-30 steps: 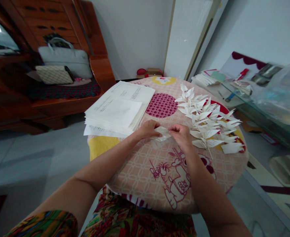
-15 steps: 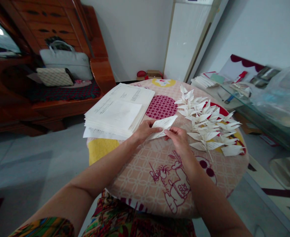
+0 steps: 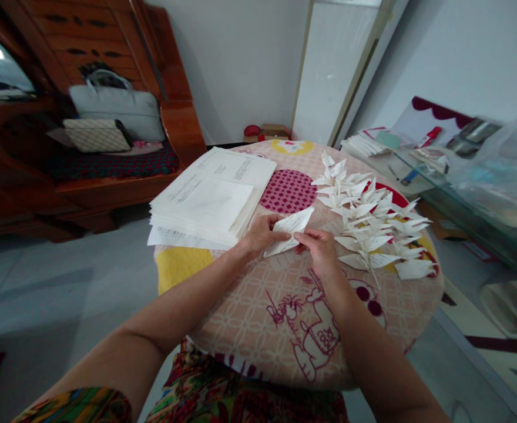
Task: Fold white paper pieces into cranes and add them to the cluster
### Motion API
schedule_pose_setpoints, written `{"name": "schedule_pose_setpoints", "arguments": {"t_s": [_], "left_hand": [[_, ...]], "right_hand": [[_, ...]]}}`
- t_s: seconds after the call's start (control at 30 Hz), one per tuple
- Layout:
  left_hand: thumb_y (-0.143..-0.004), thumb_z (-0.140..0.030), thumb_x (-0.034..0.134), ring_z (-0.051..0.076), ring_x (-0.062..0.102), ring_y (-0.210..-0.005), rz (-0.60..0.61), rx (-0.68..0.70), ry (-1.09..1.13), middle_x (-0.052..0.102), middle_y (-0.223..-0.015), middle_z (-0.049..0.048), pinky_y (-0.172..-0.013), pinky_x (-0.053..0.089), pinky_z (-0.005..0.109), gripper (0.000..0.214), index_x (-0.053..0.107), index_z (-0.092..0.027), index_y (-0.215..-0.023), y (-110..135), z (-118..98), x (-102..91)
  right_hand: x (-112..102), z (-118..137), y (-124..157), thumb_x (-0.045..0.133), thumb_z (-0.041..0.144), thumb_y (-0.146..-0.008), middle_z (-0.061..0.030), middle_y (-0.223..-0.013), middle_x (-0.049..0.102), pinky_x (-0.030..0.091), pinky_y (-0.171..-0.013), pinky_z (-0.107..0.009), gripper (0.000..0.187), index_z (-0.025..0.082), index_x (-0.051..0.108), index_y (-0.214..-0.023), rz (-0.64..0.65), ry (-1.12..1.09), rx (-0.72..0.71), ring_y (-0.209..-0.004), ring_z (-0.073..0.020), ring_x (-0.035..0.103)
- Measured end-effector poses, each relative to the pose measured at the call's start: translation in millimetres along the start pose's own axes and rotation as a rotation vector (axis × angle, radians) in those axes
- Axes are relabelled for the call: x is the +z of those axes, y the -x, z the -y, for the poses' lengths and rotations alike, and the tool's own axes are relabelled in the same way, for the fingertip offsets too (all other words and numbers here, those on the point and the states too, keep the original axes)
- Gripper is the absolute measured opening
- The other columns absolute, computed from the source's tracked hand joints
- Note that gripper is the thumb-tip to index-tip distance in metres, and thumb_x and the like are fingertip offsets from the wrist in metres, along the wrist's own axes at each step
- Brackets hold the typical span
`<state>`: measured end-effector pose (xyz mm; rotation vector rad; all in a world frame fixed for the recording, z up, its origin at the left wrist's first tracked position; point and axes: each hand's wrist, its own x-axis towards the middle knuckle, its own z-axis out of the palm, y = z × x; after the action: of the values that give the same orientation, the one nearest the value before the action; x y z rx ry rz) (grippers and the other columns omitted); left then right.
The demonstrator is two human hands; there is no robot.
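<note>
Between my two hands is a folded sheet of printed white paper [image 3: 297, 222], roughly diamond-shaped, held just above the cloth-covered round table [image 3: 245, 305]. My left hand [image 3: 262, 235] pinches its left side, thumb on top. On the right side, my right hand [image 3: 318, 245] grips the lower edge between thumb and fingers. To the right of that hand lies a cluster of folded paper cranes [image 3: 364, 217] with pointed wings. A thick stack of printed paper [image 3: 210, 194] sits to the left, close to my left hand.
A glass-topped shelf [image 3: 452, 194] on the right bears papers, a red-capped item and a plastic bag [image 3: 500, 170]. A wooden bench [image 3: 130, 188] at the left carries a grey handbag [image 3: 117, 111] and a quilted purse [image 3: 93, 135]. A white cabinet [image 3: 329, 70] stands behind the table.
The folded paper has turned slightly in my hands and shows more of its lower left part. My right thumb has shifted a little along its edge. Other things stay put.
</note>
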<state>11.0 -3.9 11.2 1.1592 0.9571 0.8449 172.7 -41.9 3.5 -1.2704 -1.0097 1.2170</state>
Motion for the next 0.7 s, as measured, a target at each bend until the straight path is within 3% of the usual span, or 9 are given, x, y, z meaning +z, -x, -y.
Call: {"name": "schedule_pose_setpoints", "arguments": {"t_s": [0.5,0.7], "left_hand": [[-0.05,-0.012,0.083,0.012,0.062,-0.062,-0.007,-0.036,0.116,0.07,-0.078,-0.0002,-0.058,0.048,0.023,0.046,0.065,-0.013,-0.093,3.6,-5.3,9.0],[-0.052,-0.014,0.082,0.013,0.063,-0.062,-0.036,-0.009,0.161,0.071,-0.079,0.0,-0.058,0.049,0.023,0.046,0.067,-0.013,-0.096,4.7,-3.9,8.7]], "right_hand": [[2.6,-4.5,0.5,0.058,0.044,-0.073,0.0016,-0.049,0.051,0.043,-0.047,-0.027,0.028,0.023,0.053,-0.056,-0.154,0.049,-0.092,-0.047,-0.0137,0.046],[1.2,-5.0,0.5,0.064,0.049,-0.078,0.004,-0.052,0.042,0.036,-0.049,-0.025,0.041,0.022,0.045,-0.054,-0.065,0.065,-0.166,-0.051,-0.011,0.039]]}}
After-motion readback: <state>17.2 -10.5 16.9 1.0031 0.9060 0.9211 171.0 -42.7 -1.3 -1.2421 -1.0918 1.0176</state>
